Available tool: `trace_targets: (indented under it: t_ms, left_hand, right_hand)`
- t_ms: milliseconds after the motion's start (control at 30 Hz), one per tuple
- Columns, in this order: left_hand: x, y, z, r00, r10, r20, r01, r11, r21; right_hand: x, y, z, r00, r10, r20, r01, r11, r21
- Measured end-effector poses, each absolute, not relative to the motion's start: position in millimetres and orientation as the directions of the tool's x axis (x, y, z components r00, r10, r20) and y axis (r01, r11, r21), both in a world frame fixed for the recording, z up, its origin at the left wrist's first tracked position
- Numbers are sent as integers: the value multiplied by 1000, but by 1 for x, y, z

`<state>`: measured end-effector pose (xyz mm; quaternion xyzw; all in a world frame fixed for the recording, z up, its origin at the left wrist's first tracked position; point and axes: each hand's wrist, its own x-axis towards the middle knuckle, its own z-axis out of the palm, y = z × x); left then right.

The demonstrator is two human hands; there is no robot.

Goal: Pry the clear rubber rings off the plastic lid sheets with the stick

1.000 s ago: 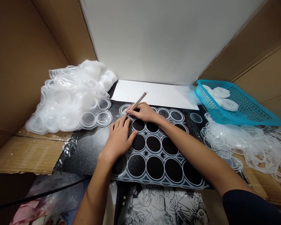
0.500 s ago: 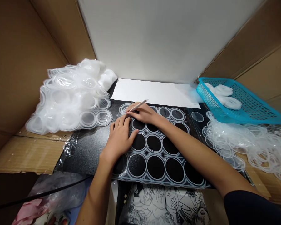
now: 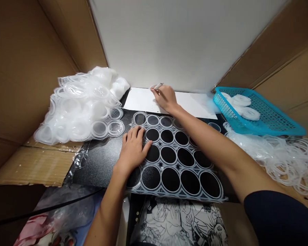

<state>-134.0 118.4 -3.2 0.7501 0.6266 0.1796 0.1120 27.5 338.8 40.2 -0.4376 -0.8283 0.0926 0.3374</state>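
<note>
A clear plastic sheet (image 3: 178,166) with rows of ring-outlined circles lies over the black work surface. My left hand (image 3: 133,147) rests flat on the sheet's left side, fingers spread and thumb pointing right. Farther back, my right hand (image 3: 166,97) is closed around a slim white pen-shaped tool (image 3: 158,86), above the white paper strip (image 3: 141,99). Something pale and curved shows by its fingertips, too small to make out. In the sheet's back row, the left circle (image 3: 140,119) is in plain sight. My right forearm hides part of the sheet's right side.
A heap of clear ringed sheets (image 3: 79,106) sits at left. On the right stand a blue basket (image 3: 279,128) holding white bundles (image 3: 250,113) and a pile of clear cut rings (image 3: 279,160). A white wall (image 3: 184,41) and cardboard panels (image 3: 53,51) enclose the surface.
My right hand has lifted off the sheet's back left corner and moved back and right with the tool, over the white paper. My left hand stays on the sheet.
</note>
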Motion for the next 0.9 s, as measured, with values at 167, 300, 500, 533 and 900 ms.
trace_targets:
  t_ms: [167, 300, 500, 533, 900]
  left_hand:
    - [-134, 118, 5, 165, 974, 153, 886, -215, 412]
    - [-126, 119, 15, 204, 958, 200, 916, -259, 307]
    - [-118, 123, 11, 308, 941, 140, 892, -337, 303]
    - [-118, 123, 9, 306, 943, 134, 892, -333, 304]
    - [-119, 125, 6, 296, 946, 133, 894, -323, 310]
  right_hand:
    - [57, 301, 34, -488, 800, 349, 485, 581, -653]
    - [69, 265, 15, -604, 773, 193, 384, 495, -779]
    - [72, 259, 10, -589, 798, 126, 363, 401, -841]
    - [72, 260, 11, -597, 793, 121, 365, 403, -839]
    - [75, 257, 11, -625, 763, 164, 369, 474, -799]
